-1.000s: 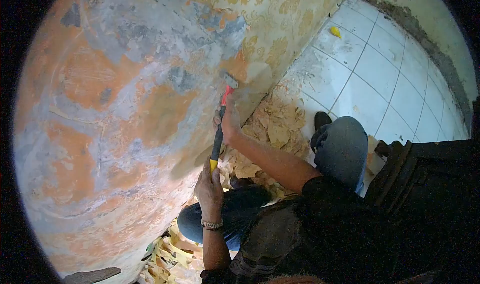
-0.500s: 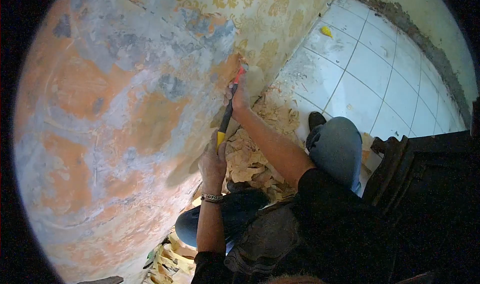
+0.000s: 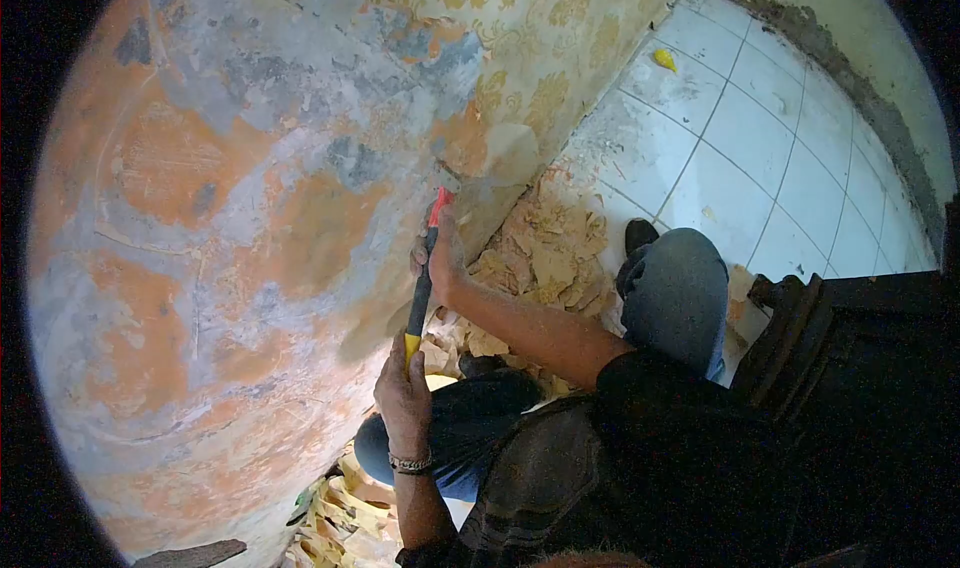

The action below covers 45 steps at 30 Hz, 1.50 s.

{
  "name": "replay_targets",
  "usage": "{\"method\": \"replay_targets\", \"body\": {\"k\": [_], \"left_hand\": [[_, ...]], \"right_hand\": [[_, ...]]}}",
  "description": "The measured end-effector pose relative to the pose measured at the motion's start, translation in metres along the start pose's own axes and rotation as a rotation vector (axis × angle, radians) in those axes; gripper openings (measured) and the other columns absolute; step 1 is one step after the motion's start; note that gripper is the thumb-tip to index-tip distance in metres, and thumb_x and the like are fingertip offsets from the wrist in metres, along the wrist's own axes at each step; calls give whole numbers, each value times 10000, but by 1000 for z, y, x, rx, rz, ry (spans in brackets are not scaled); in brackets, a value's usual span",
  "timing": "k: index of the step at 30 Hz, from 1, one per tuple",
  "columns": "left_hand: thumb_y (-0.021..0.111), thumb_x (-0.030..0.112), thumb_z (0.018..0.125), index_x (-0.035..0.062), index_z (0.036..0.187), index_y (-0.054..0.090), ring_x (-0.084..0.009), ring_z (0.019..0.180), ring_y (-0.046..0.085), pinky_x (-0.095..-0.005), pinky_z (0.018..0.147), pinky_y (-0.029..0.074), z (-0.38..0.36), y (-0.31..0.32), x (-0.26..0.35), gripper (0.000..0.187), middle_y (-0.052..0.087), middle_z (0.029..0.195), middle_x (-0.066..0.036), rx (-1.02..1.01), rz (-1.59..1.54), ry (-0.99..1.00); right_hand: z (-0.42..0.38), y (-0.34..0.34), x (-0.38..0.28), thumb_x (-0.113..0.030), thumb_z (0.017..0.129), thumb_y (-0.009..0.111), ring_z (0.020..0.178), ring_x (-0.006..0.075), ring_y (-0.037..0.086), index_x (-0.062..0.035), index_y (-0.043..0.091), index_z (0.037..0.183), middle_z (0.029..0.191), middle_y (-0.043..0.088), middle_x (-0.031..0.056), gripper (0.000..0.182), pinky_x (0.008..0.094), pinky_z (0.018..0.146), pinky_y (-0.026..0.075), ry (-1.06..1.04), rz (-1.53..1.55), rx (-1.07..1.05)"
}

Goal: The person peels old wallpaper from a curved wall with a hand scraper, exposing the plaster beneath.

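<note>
A long-handled scraper [image 3: 422, 293] with a black grip, a red neck and a yellow butt end slants up along the wall. Its metal blade [image 3: 447, 176] meets the patchy wall [image 3: 330, 218], just below the wallpaper's torn edge. My right hand [image 3: 446, 258] is closed around the upper handle, close to the red neck. Lower down, my left hand [image 3: 404, 403], with a bracelet at the wrist, grips the yellow end. Patterned wallpaper [image 3: 545, 98] with gold motifs still covers the wall's upper right part.
Peeled paper scraps [image 3: 550, 243] heap along the foot of the wall, with more scraps [image 3: 345, 513] at lower left. A yellow object [image 3: 664, 59] lies on the white tiled floor [image 3: 740, 178]. Dark carved furniture [image 3: 850, 368] stands close at right. My bent knees flank the work.
Both hands and the scraper have moved down the wall and slightly left. The blade has left the wallpaper edge and now sits lower on the wall.
</note>
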<state>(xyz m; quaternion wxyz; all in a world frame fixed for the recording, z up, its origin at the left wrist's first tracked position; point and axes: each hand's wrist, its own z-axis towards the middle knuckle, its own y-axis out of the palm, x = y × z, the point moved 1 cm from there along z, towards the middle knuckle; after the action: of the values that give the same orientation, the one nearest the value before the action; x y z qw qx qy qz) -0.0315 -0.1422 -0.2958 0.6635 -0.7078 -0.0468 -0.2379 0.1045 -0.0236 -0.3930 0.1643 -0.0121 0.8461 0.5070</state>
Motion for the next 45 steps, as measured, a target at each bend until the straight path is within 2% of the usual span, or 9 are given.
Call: {"method": "replay_targets", "body": {"k": [9,13,15,21,23,24,30,37,45], "left_hand": [[590,152,911,47,1276,544,-399,893,638,-448,741,511,18,10,-16,383,646,986,-245,3,0,49],[594,198,916,78,1287,539,-385,830,644,-454,694,508,62,37,10,393,654,950,-225,-7,57,191],[582,239,930,84,1296,531,-378,819,651,-451,682,513,83,51,33,401,659,967,-218,-117,81,151],[525,262,968,81,1315,509,-382,827,650,-453,701,510,82,84,31,392,659,965,-231,-83,51,179],[545,244,943,57,1297,517,-392,889,644,-454,722,516,61,70,31,401,652,1036,-230,-37,-41,192],[544,210,941,49,1307,509,-396,909,641,-449,749,513,50,57,29,402,650,1034,-236,-157,-60,12],[525,178,948,51,1321,507,-396,916,641,-441,764,512,2,16,9,395,648,1030,-238,-22,40,19],[539,191,942,60,1312,516,-399,913,639,-449,756,509,12,30,-4,394,650,1008,-239,-46,23,-43],[554,277,949,85,1289,534,-389,834,648,-452,665,513,88,73,27,391,664,964,-219,-57,22,169]], "right_hand": [[15,-3,-4,-759,851,408,361,138,385,-182,424,724,461,381,-38,591,283,376,342,-31,43,17],[54,-24,-48,-761,846,414,381,132,397,-181,432,694,483,392,-42,600,274,385,358,-52,99,-45],[76,-36,-73,-748,865,388,419,152,405,-155,463,759,511,407,-18,607,301,431,362,-54,100,0],[69,-41,-91,-744,866,395,406,148,403,-150,463,750,517,416,-30,609,313,434,380,-92,-119,212],[50,-35,-73,-745,863,402,408,147,408,-146,460,758,517,416,-27,610,309,429,379,-90,-133,201],[39,-30,-59,-745,860,408,411,146,413,-142,456,766,518,415,-23,612,304,425,378,-87,-139,192],[5,-13,-6,-705,881,427,389,152,398,-145,440,799,496,395,-10,566,298,380,333,-24,17,26],[15,-17,-8,-699,894,403,380,135,388,-162,440,797,489,380,-25,547,287,378,332,-53,-7,5],[87,-50,-72,-728,878,400,444,128,428,-180,478,814,572,441,-33,558,282,414,358,10,121,-28]]}}
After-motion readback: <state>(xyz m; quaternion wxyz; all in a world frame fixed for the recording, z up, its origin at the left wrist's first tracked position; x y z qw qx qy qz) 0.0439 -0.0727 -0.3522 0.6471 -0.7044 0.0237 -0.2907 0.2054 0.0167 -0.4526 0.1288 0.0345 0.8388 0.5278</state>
